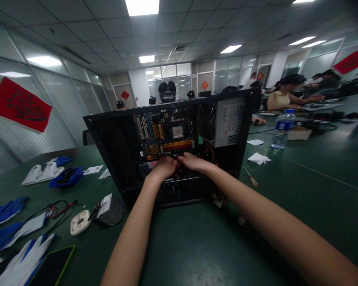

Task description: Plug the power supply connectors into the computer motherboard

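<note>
An open black computer case lies on its side on the green table, its motherboard and power supply exposed. Both my arms reach into it. My left hand and my right hand meet just below the motherboard's lower edge, fingers curled and pinched together over red and dark cables there. What the fingers grip is too small and dark to name.
Blue-and-white gloves and a dark tablet lie at the front left, with a white device and a boxed part nearby. A screwdriver, tissue and water bottle sit to the right. Other people work behind.
</note>
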A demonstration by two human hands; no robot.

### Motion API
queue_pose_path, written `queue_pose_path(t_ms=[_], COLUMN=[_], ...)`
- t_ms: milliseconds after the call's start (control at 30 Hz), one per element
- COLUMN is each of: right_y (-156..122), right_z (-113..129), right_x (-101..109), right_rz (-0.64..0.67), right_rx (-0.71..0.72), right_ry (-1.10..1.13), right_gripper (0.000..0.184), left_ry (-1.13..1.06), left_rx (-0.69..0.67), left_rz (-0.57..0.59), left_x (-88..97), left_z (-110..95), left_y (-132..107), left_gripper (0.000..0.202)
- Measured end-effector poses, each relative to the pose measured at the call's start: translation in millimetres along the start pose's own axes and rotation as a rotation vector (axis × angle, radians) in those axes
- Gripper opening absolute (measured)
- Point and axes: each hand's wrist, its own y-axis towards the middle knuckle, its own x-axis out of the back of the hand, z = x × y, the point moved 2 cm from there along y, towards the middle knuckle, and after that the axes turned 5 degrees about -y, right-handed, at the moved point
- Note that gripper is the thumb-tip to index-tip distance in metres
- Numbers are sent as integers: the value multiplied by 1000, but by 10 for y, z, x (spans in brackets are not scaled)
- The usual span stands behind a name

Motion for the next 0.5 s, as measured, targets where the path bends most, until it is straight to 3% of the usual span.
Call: queue_pose_path(t_ms=[100, 200, 500], right_y=[-2, 10, 36], right_z=[-31, -72, 45], right_x=[10, 29, -43], right_rz=[156, 233, 119], right_rx=[-141, -287, -385], right_ry=[364, 604, 606], right_gripper=[19, 28, 35], left_ry=[0, 16, 39], left_rx=[-17, -46, -55], left_rz=[7, -7, -15], left_x=[-3, -11, -3], left_z=[11, 28, 9], left_y=[9, 30, 48], left_gripper=[39, 39, 38])
